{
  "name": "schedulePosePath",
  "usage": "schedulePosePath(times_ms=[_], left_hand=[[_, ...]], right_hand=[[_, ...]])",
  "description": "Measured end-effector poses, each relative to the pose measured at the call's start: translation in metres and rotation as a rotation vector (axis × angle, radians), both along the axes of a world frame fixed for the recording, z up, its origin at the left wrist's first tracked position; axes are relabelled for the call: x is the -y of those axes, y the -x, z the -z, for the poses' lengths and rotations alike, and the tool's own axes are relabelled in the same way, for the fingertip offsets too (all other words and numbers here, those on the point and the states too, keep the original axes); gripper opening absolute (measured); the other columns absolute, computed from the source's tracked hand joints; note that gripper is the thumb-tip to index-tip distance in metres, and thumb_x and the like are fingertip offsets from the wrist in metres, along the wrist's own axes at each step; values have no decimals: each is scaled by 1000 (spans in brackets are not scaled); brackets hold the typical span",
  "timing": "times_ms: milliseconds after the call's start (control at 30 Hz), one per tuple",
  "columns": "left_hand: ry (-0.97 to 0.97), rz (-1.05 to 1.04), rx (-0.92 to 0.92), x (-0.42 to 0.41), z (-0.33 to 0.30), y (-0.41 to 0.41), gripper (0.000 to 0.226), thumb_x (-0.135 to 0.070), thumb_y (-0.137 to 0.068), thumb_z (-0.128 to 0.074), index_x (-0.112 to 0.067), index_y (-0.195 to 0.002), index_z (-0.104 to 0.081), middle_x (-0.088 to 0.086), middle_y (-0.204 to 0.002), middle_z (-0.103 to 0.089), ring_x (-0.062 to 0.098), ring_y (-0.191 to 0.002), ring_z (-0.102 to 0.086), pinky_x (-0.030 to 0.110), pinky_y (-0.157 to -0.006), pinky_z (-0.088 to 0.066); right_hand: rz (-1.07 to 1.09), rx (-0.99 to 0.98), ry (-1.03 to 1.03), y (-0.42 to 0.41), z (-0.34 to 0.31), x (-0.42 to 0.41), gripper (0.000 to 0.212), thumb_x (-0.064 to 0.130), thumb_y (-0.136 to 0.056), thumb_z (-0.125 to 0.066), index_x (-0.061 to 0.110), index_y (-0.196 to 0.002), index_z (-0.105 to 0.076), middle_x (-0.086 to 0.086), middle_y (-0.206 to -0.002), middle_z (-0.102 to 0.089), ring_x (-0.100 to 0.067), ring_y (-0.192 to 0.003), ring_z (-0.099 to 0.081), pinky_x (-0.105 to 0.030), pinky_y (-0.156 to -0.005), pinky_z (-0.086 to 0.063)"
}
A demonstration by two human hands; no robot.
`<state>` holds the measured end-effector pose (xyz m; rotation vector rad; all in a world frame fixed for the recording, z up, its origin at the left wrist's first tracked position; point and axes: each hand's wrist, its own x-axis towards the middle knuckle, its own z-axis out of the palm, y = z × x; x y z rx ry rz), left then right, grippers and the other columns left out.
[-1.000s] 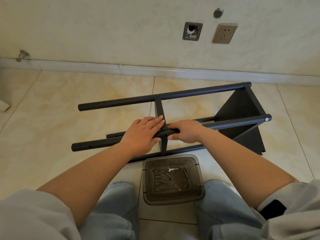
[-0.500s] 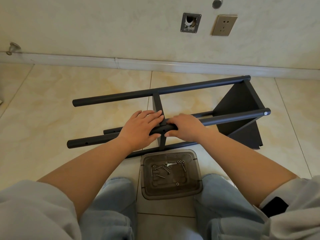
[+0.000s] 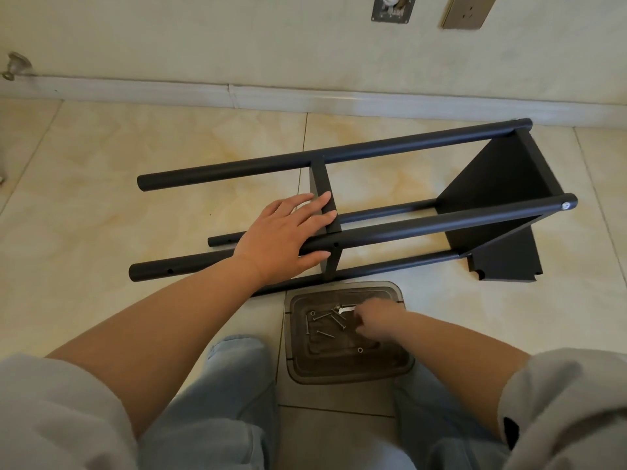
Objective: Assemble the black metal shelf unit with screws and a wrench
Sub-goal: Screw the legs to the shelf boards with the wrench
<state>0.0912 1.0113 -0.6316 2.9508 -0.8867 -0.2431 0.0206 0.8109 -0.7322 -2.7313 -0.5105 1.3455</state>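
Tiled floor (image 3: 101, 198) (beige), wall socket (image 3: 466, 10) above.

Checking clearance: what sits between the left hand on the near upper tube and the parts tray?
Head view: between the left hand and the tray, only the shelf unit's lowest tube crosses, lying on the floor tile. Otherwise bare.

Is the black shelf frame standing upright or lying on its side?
Lying on its side. The shelf frame has its long tubes running level above the floor tiles, and the left hand rests on it.
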Motion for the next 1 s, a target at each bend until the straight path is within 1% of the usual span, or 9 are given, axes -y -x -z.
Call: schedulePosePath(times_ms=[67,133,333,467,600,667,767,867,1000], left_hand=[[22,-11,-16,0,1,-1,64,-57,-93,-38,-32,-149,-20,-10,-159,-5,16,-145,-6,36,-116,-11],[43,-14,-27,0,2,-1,64,-57,-92,-40,-33,-148,-21,-11,-158,-6,16,-144,-7,37,-116,-12],[113,-12,-38,-1,6,-1,63,-54,-90,-47,-34,-147,-27,-13,-157,-10,14,-143,-11,36,-114,-16],[147,-2,-18,-4,13,1,62,-54,-89,-50,-32,-144,-32,-12,-156,-16,14,-137,-20,37,-111,-23],[176,-3,32,-4,17,1,61,-55,-86,-48,-29,-141,-39,-8,-154,-26,16,-132,-30,38,-106,-31],[183,-1,38,-4,18,0,60,-56,-86,-45,-30,-140,-40,-8,-153,-27,16,-132,-31,38,-105,-33],[200,-2,47,-5,19,0,60,-56,-86,-44,-29,-139,-40,-8,-153,-29,16,-130,-32,38,-103,-35],[202,-6,27,-3,18,0,60,-54,-85,-48,-29,-139,-41,-8,-153,-29,16,-131,-32,39,-103,-35],[179,-17,3,-2,15,1,60,-54,-86,-50,-30,-141,-40,-10,-154,-26,15,-132,-29,38,-105,-32]], right_hand=[[54,-55,43,0,21,0,35,26,-93,-54,17,-126,-54,-5,-118,-60,-20,-105,-58,-33,-91,-49],[82,-51,53,-1,37,-5,32,24,-94,-52,18,-125,-56,-6,-116,-61,-20,-102,-60,-33,-88,-51],[127,89,92,1,64,-27,25,18,-97,-47,16,-119,-58,-7,-112,-62,-22,-101,-60,-33,-83,-48],[200,129,100,1,80,-30,24,18,-97,-44,16,-114,-62,-6,-109,-65,-22,-99,-61,-32,-81,-48],[244,153,97,1,90,-33,22,20,-98,-43,17,-105,-63,-4,-105,-66,-18,-95,-63,-28,-76,-46],[255,156,99,1,93,-35,23,19,-98,-42,17,-103,-64,-3,-104,-66,-17,-94,-63,-28,-76,-46],[248,135,105,2,94,-36,24,16,-98,-41,16,-104,-64,-4,-106,-66,-18,-95,-63,-29,-79,-47],[319,87,92,2,94,-35,21,18,-96,-46,15,-107,-63,-5,-109,-65,-18,-99,-62,-29,-82,-47],[399,-90,2,3,87,-34,24,26,-90,-57,14,-110,-61,-6,-112,-62,-20,-104,-59,-28,-86,-47]])
